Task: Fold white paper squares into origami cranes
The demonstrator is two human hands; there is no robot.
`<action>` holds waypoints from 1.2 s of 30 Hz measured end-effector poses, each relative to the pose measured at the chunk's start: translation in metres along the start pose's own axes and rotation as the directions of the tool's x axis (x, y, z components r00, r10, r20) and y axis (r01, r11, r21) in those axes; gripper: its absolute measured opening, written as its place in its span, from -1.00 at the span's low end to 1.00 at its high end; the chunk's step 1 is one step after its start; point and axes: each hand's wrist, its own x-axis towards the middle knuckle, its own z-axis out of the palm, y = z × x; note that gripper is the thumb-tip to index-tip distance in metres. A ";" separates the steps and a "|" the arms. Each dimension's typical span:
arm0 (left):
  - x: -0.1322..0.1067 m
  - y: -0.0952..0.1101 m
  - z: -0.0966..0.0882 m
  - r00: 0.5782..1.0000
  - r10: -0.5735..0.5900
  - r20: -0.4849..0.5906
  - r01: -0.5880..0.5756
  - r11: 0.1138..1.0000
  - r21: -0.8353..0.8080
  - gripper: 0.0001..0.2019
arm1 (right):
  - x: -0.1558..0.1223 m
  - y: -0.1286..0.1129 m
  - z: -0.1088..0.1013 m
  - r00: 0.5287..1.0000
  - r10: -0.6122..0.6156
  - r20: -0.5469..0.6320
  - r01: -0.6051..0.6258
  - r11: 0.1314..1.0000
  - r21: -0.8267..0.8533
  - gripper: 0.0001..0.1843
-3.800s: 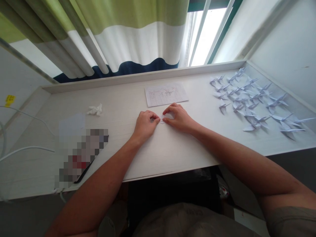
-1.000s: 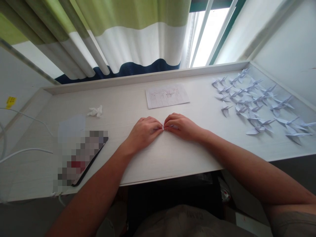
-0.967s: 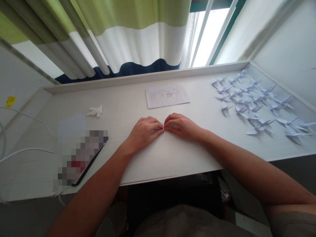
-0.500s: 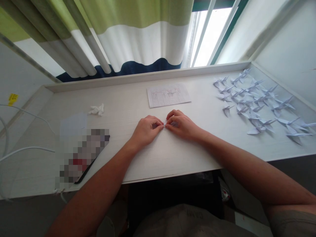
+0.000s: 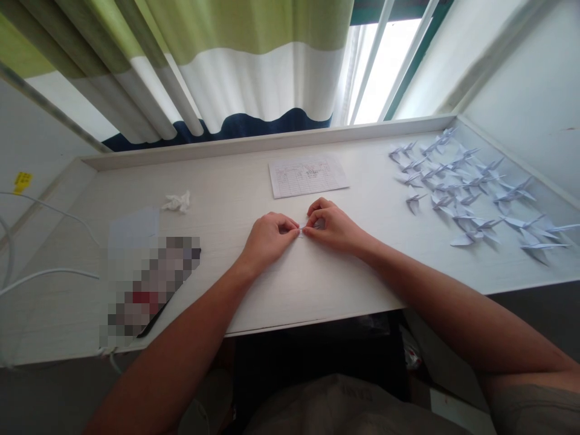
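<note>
Small white paper (image 5: 301, 232) is at abt ctr of frame, mostly hidden by fingers, so its folds are too small to tell. L hand (image 5: 270, 237), just left of ctr, pinches its left side btwn thumb & index; R hand (image 5: 336, 227), just right of ctr, pinches the other side, thumb tip close to the L one, w/ other fingers curled above. Both are over the white desk (image 5: 357, 290). Printed sheet (image 5: 309, 176) w/ a table on it lies flat just above the hands, upper ctr. Folded paper birds (image 5: 440, 201) sit in a loose cluster, right side of frame, well apart from the hands. Left side: crumpled tissue (image 5: 176, 202), blank sheet (image 5: 135, 227) below it, & a dark-edged flat device (image 5: 156, 296), pixelated, lower left, near the L forearm. White cable (image 5: 49, 273) at far left edge; curtain (image 5: 254, 60) across top, green/white/blue.
</note>
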 end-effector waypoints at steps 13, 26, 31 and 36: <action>0.003 -0.002 0.000 0.999 -0.040 -0.014 0.039 0.998 -0.059 -0.89 | 0.008 -0.008 -0.010 0.992 0.119 0.036 -0.121 0.992 0.040 -0.93; -0.002 -0.019 -0.008 0.963 0.269 -0.004 -0.269 0.963 -0.014 -0.91 | -0.004 0.014 -0.010 0.987 -0.156 0.048 0.156 0.988 0.000 -0.62; 0.000 -0.020 -0.008 0.937 0.346 0.056 -0.349 0.935 0.067 -0.93 | -0.002 0.016 -0.010 0.968 -0.245 0.055 0.248 0.968 -0.044 -0.61; 0.001 -0.017 -0.008 0.933 0.351 0.080 -0.358 0.925 0.124 -0.86 | -0.006 0.009 -0.012 0.939 -0.323 0.118 0.339 0.925 -0.170 -0.69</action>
